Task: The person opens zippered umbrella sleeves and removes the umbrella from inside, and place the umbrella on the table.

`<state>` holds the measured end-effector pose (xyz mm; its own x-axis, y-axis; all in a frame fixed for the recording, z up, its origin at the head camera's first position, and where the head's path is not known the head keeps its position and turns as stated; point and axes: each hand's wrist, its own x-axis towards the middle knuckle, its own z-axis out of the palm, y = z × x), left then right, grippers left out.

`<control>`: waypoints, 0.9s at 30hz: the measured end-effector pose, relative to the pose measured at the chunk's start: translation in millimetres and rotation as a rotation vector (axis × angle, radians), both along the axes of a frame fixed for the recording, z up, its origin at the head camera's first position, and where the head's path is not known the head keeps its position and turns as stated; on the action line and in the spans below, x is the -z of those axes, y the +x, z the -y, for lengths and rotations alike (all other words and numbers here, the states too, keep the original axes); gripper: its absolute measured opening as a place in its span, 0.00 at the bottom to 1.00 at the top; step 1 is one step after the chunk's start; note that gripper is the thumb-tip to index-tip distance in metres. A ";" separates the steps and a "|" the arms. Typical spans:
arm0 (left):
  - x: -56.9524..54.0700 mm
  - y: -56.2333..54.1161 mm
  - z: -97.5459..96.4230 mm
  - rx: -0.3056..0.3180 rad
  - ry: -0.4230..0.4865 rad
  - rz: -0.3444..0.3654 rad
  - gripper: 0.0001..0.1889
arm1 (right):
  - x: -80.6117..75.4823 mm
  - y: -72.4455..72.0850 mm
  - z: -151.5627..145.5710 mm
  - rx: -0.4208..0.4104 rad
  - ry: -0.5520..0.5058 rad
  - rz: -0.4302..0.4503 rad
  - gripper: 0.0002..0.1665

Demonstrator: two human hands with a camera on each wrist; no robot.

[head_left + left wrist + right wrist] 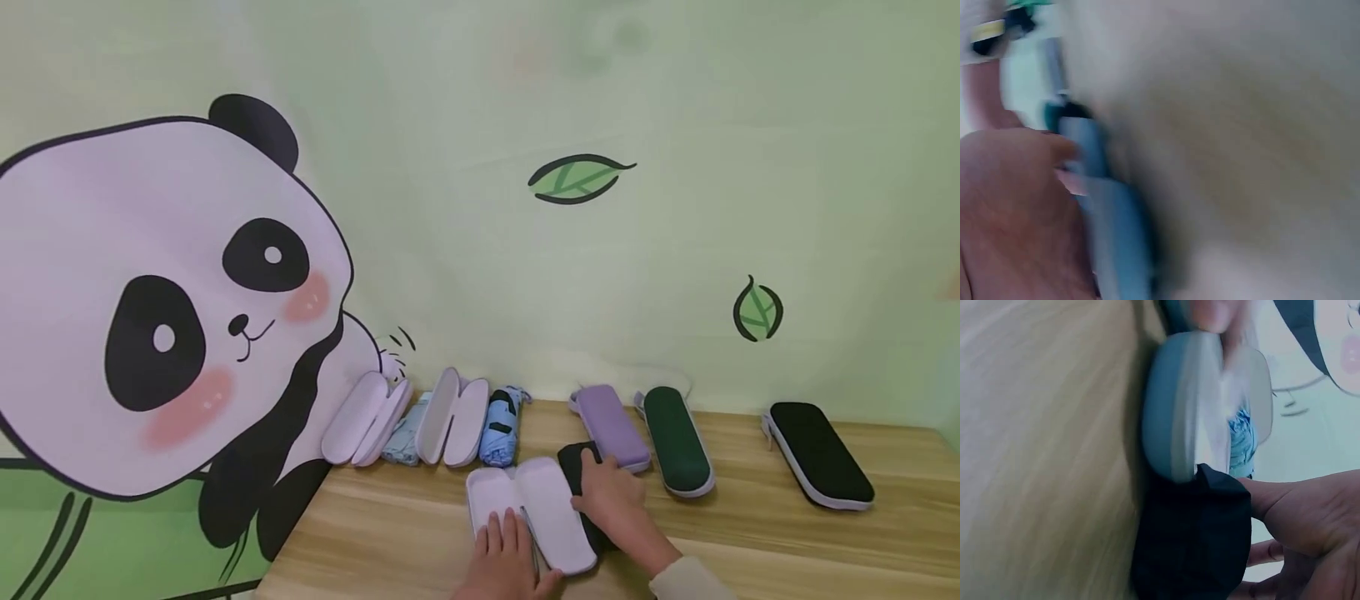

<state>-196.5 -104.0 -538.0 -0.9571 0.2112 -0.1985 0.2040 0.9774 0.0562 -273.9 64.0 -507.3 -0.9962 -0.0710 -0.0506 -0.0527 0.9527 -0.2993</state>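
Note:
An opened case [555, 517] with a blue shell and two pale inner halves lies on the wooden table in the head view. My left hand [506, 558] rests on its left half, fingers fairly straight and the thumb spread toward the right half. Against the case's right side lies a black folded fabric bundle [573, 467]. My right hand [615, 496] grips this bundle from above. In the right wrist view the black cloth [1191, 537] touches the case's end, with my fingers behind it. The left wrist view is blurred.
Behind stand two opened pale cases [356, 421] [465, 421], a grey-blue bundle [407, 433] and a blue rolled bundle [498, 429]. Closed cases in purple [611, 425], green [675, 442] and black [817, 450] lie to the right. A panda-printed backdrop [465, 250] rises at the table's back.

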 end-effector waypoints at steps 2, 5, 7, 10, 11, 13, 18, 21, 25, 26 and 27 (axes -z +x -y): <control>-14.0 1.8 -16.9 0.019 0.003 -0.020 0.44 | -0.4 1.5 -4.9 0.001 0.009 -0.014 0.40; -31.4 -0.9 -44.3 0.051 0.035 -0.047 0.40 | 0.7 1.6 -9.9 -0.009 0.013 -0.063 0.40; -36.5 -6.6 -60.9 0.042 0.069 -0.019 0.41 | 2.6 0.7 -14.4 -0.020 -0.005 -0.099 0.40; -36.4 -18.7 -82.4 -0.037 0.129 0.052 0.45 | 6.1 -1.5 -28.9 -0.072 -0.128 -0.143 0.34; -35.2 -22.2 -88.2 -0.073 0.145 0.073 0.46 | 5.8 -1.4 -36.2 -0.092 -0.189 -0.141 0.32; -30.6 -25.7 -96.8 -0.114 0.170 0.072 0.47 | 2.4 1.0 -52.6 -0.125 -0.300 -0.114 0.28; -13.9 -27.0 -109.3 -0.147 0.146 0.081 0.51 | -11.0 13.7 -93.1 -0.155 -0.433 -0.091 0.21; -3.1 -26.1 -113.6 -0.141 0.121 0.061 0.53 | -15.6 19.3 -111.0 -0.189 -0.454 -0.150 0.17; 7.9 -20.8 -116.9 -0.125 0.095 -0.031 0.50 | -18.8 21.3 -128.2 -0.203 -0.454 -0.182 0.13; 9.9 -18.7 -117.9 -0.116 0.079 -0.061 0.49 | -19.2 21.3 -131.6 -0.202 -0.453 -0.183 0.13; 11.9 -16.6 -119.3 -0.105 0.066 -0.091 0.48 | -19.9 21.3 -134.8 -0.200 -0.452 -0.183 0.13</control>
